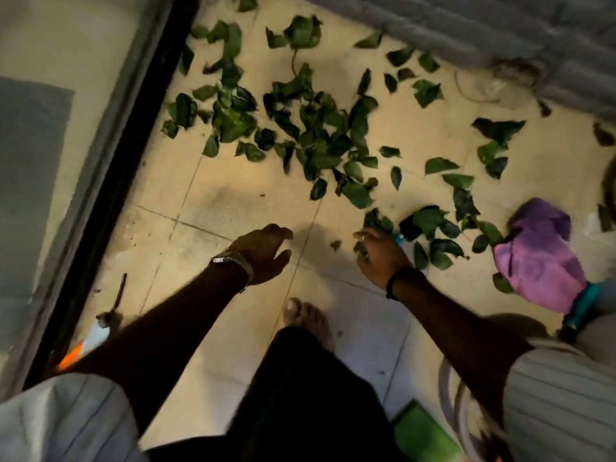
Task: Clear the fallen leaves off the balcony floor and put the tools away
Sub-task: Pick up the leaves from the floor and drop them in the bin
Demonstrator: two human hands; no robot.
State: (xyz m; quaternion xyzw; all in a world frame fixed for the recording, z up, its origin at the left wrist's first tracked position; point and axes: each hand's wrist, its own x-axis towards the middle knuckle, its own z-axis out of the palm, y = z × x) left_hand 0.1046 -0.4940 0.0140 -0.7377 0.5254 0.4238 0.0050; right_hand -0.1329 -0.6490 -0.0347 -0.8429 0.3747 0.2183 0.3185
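At the far left, a dark door frame [110, 181] is seen running along the edge of the tiled floor [206, 208], and a small tool with an orange and white handle [93, 338] lies beside it, not yet put away. The left hand [263, 253] is held low over a bare patch of floor with the fingers loosely curled and nothing in them; a watch [233, 263] is worn on that wrist. A bare foot [306, 318] is planted between the two arms.

Further right, most of the leaves [316, 135] are still scattered across the tiles, thickest in the middle and thinning toward the grey wall [500, 31]. The task is therefore judged to be near its start: little of the floor has been cleared, and no tool has been stowed.

The right hand [380, 253] is reached down to the floor among the nearest leaves, with its fingers bent around a few of them; a small white and blue object just beside it cannot be made out, nor whether it is held. At the far right a purple cloth [536, 258] lies bunched on the floor, and a green flat object [423, 435] shows at the bottom edge.
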